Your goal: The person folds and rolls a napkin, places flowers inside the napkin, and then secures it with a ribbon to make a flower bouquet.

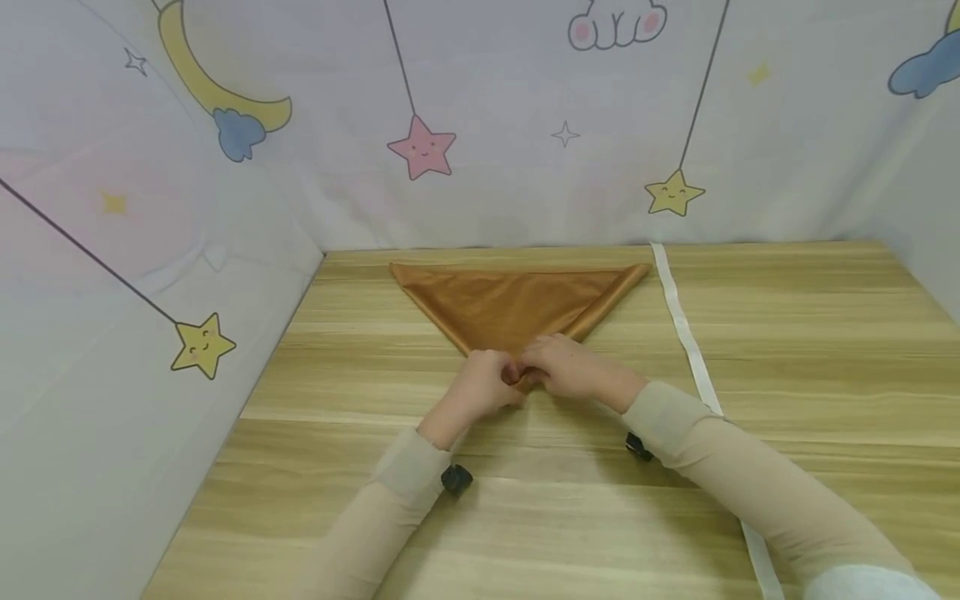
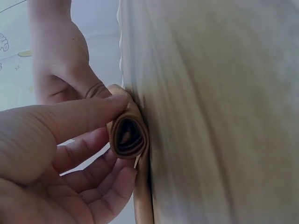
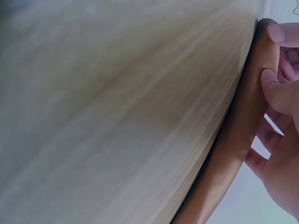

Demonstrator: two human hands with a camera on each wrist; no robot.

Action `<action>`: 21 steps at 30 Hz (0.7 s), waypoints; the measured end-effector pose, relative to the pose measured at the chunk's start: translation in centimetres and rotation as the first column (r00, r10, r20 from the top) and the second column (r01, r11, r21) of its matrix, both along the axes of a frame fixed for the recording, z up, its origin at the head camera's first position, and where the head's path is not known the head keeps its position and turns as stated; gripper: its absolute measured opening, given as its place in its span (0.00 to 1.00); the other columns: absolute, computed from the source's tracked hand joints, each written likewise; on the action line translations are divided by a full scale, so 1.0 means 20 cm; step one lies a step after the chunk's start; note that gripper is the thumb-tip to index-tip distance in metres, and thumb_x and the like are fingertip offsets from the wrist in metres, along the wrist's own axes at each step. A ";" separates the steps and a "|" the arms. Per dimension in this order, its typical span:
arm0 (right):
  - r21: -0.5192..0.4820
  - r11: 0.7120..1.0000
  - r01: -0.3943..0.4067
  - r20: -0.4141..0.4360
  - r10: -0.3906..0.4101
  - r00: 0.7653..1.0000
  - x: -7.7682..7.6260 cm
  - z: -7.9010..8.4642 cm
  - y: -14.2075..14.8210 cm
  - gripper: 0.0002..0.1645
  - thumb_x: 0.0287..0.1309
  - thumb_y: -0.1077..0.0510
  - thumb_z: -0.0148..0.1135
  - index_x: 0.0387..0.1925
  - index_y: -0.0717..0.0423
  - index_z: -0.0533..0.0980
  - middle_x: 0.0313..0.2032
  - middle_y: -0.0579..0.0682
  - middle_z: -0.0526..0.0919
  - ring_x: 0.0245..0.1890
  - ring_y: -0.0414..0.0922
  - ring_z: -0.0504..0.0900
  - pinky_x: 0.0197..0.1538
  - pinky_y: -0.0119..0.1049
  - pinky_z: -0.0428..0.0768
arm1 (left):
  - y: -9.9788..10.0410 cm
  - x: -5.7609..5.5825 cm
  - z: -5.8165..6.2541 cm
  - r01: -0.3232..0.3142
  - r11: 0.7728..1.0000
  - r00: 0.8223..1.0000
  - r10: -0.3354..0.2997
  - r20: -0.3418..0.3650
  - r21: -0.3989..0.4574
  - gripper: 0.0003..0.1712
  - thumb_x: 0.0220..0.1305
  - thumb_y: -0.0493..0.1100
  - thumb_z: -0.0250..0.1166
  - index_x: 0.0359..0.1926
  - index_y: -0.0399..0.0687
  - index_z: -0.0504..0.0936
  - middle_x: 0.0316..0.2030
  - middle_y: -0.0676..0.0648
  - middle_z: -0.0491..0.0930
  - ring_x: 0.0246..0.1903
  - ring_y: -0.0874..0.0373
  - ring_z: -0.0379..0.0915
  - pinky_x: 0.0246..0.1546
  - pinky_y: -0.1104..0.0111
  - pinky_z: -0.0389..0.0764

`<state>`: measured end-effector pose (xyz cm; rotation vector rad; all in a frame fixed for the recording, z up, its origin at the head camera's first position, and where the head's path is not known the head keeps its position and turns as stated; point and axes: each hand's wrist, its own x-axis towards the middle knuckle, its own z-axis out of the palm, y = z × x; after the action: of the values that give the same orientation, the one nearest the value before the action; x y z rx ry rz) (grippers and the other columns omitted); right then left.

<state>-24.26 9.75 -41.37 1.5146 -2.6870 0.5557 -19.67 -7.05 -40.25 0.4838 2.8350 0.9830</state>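
A shiny brown cloth [image 1: 498, 304] lies on the table as a triangle, its long side at the back and its point toward me. Its right slanting side is rolled into a tube. At the near point, my left hand [image 1: 483, 382] pinches the tube's end, with the thumb on top and the fingers curled beneath. In the left wrist view that rolled end [image 2: 130, 151] shows coiled layers around a dark hollow. Right beside it, my right hand [image 1: 566, 367] pinches the same roll, its thumb pressed on the brown fabric [image 3: 238, 126] in the right wrist view.
A white strip [image 1: 686, 333] runs front to back across the wood-grain table [image 1: 825, 350], passing under my right forearm. Printed curtains [image 1: 510, 100] with stars and moons hang behind the table and along its sides.
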 end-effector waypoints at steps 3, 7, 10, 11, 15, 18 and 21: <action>-0.027 1.000 -0.006 0.023 0.007 1.000 0.00 0.00 0.00 0.09 0.53 0.60 0.60 0.38 0.49 0.78 0.36 0.44 0.81 0.40 0.43 0.77 0.47 0.40 0.72 | 0.00 -0.01 -0.01 -0.013 1.000 1.000 0.013 -0.007 0.005 0.10 0.33 0.34 0.70 0.17 0.45 0.76 0.18 0.53 0.71 0.19 0.62 0.63 0.20 0.74 0.66; -0.063 0.998 -0.012 0.062 0.016 0.998 0.00 0.01 0.00 0.09 0.52 0.59 0.61 0.38 0.50 0.79 0.37 0.45 0.80 0.41 0.43 0.76 0.47 0.38 0.73 | -0.01 -0.02 -0.02 -0.044 0.998 0.998 0.042 0.047 0.045 0.08 0.34 0.33 0.69 0.16 0.45 0.77 0.16 0.54 0.71 0.17 0.64 0.63 0.18 0.74 0.66; -0.069 0.997 -0.019 0.062 0.024 0.998 0.00 0.02 0.01 0.08 0.50 0.60 0.63 0.36 0.51 0.80 0.35 0.45 0.79 0.39 0.42 0.75 0.45 0.36 0.73 | -0.02 -0.03 -0.01 -0.076 0.995 0.992 0.069 0.110 0.060 0.05 0.38 0.35 0.69 0.16 0.44 0.79 0.16 0.53 0.73 0.16 0.63 0.62 0.17 0.74 0.66; -0.067 0.997 -0.026 0.052 0.030 0.998 0.00 0.02 0.01 0.08 0.50 0.60 0.63 0.35 0.51 0.80 0.34 0.45 0.78 0.38 0.42 0.74 0.45 0.36 0.73 | -0.02 -0.04 -0.01 -0.090 0.994 0.989 0.082 0.126 0.058 0.04 0.39 0.36 0.69 0.17 0.44 0.81 0.17 0.53 0.74 0.17 0.63 0.63 0.18 0.74 0.66; -0.047 0.998 -0.051 0.017 0.052 0.999 -0.01 0.03 0.01 0.10 0.47 0.63 0.64 0.35 0.53 0.80 0.34 0.46 0.79 0.39 0.43 0.75 0.46 0.37 0.72 | -0.04 -0.05 0.00 -0.121 0.992 0.978 0.111 0.177 0.048 0.03 0.44 0.37 0.68 0.23 0.43 0.84 0.23 0.49 0.81 0.21 0.62 0.67 0.21 0.74 0.70; -0.030 0.998 -0.062 0.010 0.063 0.998 0.00 0.03 0.00 0.11 0.46 0.64 0.64 0.36 0.54 0.80 0.35 0.46 0.80 0.40 0.43 0.75 0.47 0.38 0.72 | -0.04 -0.06 0.00 -0.133 0.990 0.973 0.122 0.198 0.044 0.03 0.46 0.38 0.68 0.25 0.43 0.85 0.24 0.50 0.81 0.21 0.63 0.67 0.21 0.74 0.70; -0.020 0.997 -0.069 0.005 0.069 0.998 0.00 0.03 0.00 0.10 0.48 0.63 0.63 0.36 0.54 0.80 0.35 0.46 0.81 0.41 0.44 0.76 0.48 0.38 0.72 | -0.04 -0.05 0.00 -0.123 0.992 0.977 0.115 0.178 0.033 0.04 0.46 0.38 0.67 0.19 0.44 0.82 0.16 0.53 0.75 0.15 0.64 0.62 0.16 0.75 0.64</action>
<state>-24.31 9.71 -40.70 1.6080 -2.6340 0.5873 -20.65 -7.81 -40.29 0.2195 2.7149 1.0538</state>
